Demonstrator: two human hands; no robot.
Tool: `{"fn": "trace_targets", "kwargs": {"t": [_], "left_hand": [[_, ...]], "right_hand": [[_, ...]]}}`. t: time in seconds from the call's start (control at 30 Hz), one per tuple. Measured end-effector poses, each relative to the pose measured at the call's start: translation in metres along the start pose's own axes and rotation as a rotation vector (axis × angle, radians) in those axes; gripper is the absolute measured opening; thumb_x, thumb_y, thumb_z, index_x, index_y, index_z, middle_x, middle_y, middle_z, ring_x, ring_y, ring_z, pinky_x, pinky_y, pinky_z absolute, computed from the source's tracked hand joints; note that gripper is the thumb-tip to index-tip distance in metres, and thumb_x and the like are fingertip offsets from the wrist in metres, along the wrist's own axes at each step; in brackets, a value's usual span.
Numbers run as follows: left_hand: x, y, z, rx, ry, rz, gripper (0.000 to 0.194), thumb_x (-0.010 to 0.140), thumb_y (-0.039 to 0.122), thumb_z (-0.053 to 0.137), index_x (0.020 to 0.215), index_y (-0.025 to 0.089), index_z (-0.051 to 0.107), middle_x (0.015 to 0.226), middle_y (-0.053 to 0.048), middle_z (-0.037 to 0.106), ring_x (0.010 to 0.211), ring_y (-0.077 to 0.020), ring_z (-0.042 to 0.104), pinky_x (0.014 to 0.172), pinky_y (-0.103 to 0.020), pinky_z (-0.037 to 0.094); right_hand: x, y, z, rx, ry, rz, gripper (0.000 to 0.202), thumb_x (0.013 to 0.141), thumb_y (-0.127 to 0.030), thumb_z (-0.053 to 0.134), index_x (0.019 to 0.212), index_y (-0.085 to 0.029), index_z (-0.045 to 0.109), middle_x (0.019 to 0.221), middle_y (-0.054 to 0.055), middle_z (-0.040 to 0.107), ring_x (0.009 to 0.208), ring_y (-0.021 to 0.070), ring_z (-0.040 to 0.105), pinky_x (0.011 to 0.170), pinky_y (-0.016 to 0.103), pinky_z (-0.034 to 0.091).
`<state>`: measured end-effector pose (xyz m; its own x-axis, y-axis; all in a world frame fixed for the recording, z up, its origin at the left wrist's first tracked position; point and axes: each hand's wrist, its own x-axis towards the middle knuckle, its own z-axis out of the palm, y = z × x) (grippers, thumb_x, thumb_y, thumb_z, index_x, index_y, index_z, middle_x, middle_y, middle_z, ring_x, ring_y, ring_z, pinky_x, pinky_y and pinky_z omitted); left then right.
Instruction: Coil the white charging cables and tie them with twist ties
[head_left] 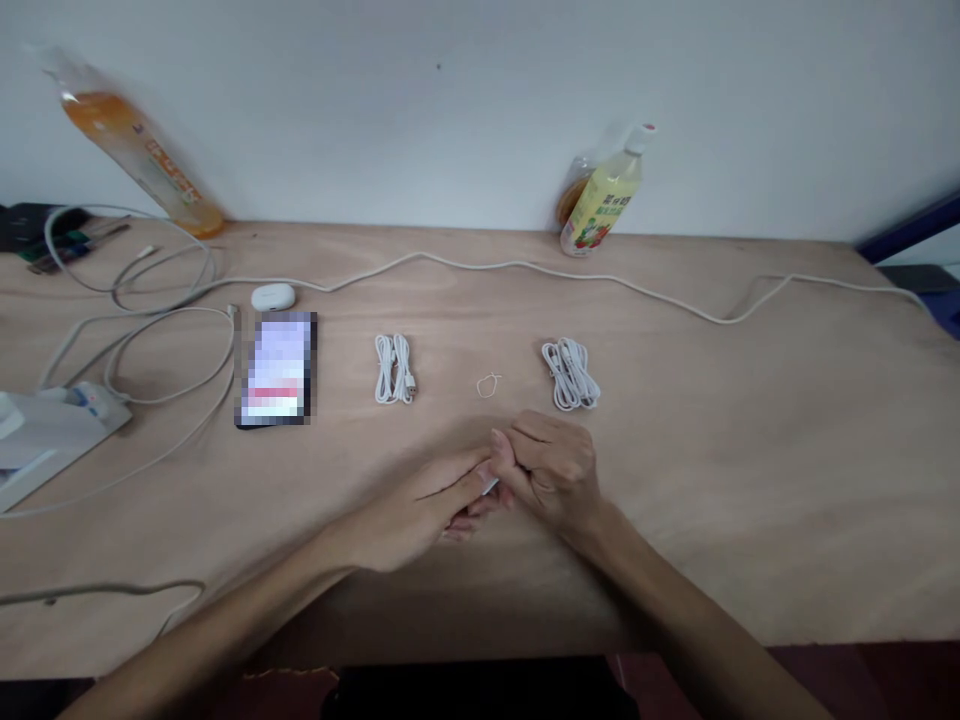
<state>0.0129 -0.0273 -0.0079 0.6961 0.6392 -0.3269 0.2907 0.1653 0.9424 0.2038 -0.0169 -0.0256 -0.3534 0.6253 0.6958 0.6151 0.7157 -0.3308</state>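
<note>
Wood-grained tabletop (712, 420), darker with shadow along the front edge. Nearest, a little in from that edge, the left hand (431, 495), fingers grasping a small white piece (490, 487), thumb laid along it. Mostly hidden between the two hands, so impossible to name more closely. Close against it from the other side, the right hand (555, 465), fingers folded inward; impossible to tell whether gripping too or only bracing the left fingertips.

For a sure hold, best to steady both hands low over the wood, pinch with the pads rather than the nails, and use small, even pressure without kinking anything thin. Worth opening the fingers slightly for a clear look before pressing harder.

Far off to the left, a white power strip (67, 460); avoid drifting that way. Just beyond the hands, a thin pale loop (489, 377), perhaps a twist tie, easily brushed aside by a knuckle. Flanking it, a coiled white USB cable (394, 370) on the left and a bundled white cable (571, 375) on the right; take care not to snag either. Left of these, a smartphone (276, 370), screen lit but blurred out, with a white earbud case (273, 297) just beyond. Farther back, a long pale cord (517, 265) snaking across the wood, then an orange-drink bottle (150, 155) and a yellow-drink bottle (606, 200) before a pale wall (450, 130).
</note>
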Motion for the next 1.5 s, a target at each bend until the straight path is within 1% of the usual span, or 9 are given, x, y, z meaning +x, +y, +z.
{"fn": "trace_targets", "kwargs": {"t": [0.1,0.2,0.27,0.43,0.57,0.87,1.03,1.27,1.5], "left_hand": [[0.0,0.001,0.001,-0.057,0.064,0.038,0.043,0.115,0.057,0.033,0.094,0.025,0.051,0.079,0.003,0.048,0.07,-0.0155,0.046,0.07,-0.031,0.05],[0.001,-0.005,0.004,0.19,0.244,0.191,0.036,0.118,0.045,0.033,0.1,0.024,0.056,0.087,0.0,0.059,0.077,-0.0179,0.057,0.08,-0.036,0.058],[0.003,-0.013,0.006,0.435,0.309,0.359,0.027,0.118,0.031,0.033,0.116,0.021,0.058,0.11,-0.008,0.069,0.101,-0.0221,0.067,0.099,-0.043,0.059],[0.007,-0.022,0.007,1.109,0.528,0.578,0.032,0.118,0.023,0.03,0.113,0.015,0.061,0.097,-0.009,0.068,0.083,-0.0231,0.066,0.074,-0.038,0.061],[0.011,-0.019,0.003,1.332,0.631,0.702,0.031,0.119,0.026,0.035,0.115,0.01,0.061,0.088,-0.007,0.067,0.08,-0.0232,0.065,0.072,-0.036,0.058],[0.014,-0.019,-0.002,1.476,0.57,0.675,0.033,0.116,0.016,0.03,0.11,0.01,0.061,0.081,-0.005,0.063,0.073,-0.0241,0.061,0.066,-0.037,0.049],[0.011,-0.017,-0.003,1.489,0.529,0.647,0.032,0.113,0.009,0.031,0.102,0.015,0.061,0.08,-0.004,0.062,0.072,-0.0227,0.058,0.068,-0.036,0.051],[0.008,-0.014,0.0,1.519,0.621,0.699,0.027,0.109,0.005,0.036,0.114,0.008,0.063,0.087,-0.007,0.066,0.079,-0.0233,0.063,0.072,-0.035,0.056],[0.01,-0.023,0.002,1.39,0.477,0.55,0.03,0.107,0.005,0.034,0.114,0.017,0.061,0.088,-0.004,0.064,0.081,-0.0229,0.062,0.075,-0.035,0.055]], "right_hand": [[-0.001,0.003,0.002,-0.01,0.012,0.01,0.049,0.104,-0.007,0.054,0.058,-0.023,0.05,0.054,-0.005,0.045,0.05,0.0122,0.037,0.051,0.031,0.027],[-0.002,0.004,0.004,-0.026,0.002,0.051,0.048,0.103,-0.007,0.053,0.058,-0.022,0.052,0.054,-0.004,0.047,0.05,0.0122,0.039,0.052,0.031,0.029],[-0.002,0.002,0.005,-0.025,-0.006,0.117,0.049,0.103,-0.008,0.052,0.057,-0.022,0.05,0.054,-0.004,0.048,0.049,0.0117,0.039,0.052,0.031,0.029],[-0.001,-0.008,0.007,0.066,-0.033,0.324,0.05,0.106,-0.014,0.049,0.057,-0.023,0.042,0.051,-0.004,0.045,0.046,0.0105,0.037,0.05,0.03,0.027],[-0.001,-0.011,0.008,0.16,-0.074,0.48,0.051,0.107,-0.022,0.047,0.057,-0.024,0.035,0.048,-0.005,0.039,0.045,0.0099,0.034,0.048,0.03,0.024],[-0.004,-0.009,0.012,0.305,-0.247,0.696,0.051,0.104,-0.034,0.043,0.054,-0.024,0.032,0.048,-0.004,0.039,0.046,0.0108,0.035,0.049,0.029,0.023],[-0.003,-0.008,0.012,0.348,-0.256,0.747,0.051,0.103,-0.039,0.043,0.055,-0.024,0.037,0.05,-0.004,0.04,0.049,0.0122,0.038,0.05,0.03,0.026],[0.002,-0.011,0.007,0.379,-0.285,0.832,0.051,0.104,-0.044,0.04,0.057,-0.026,0.032,0.054,-0.004,0.034,0.051,0.0124,0.031,0.052,0.031,0.024],[-0.001,-0.012,0.007,0.381,-0.325,0.821,0.051,0.106,-0.043,0.035,0.059,-0.027,0.031,0.053,-0.003,0.04,0.052,0.0131,0.036,0.053,0.031,0.025]]}}
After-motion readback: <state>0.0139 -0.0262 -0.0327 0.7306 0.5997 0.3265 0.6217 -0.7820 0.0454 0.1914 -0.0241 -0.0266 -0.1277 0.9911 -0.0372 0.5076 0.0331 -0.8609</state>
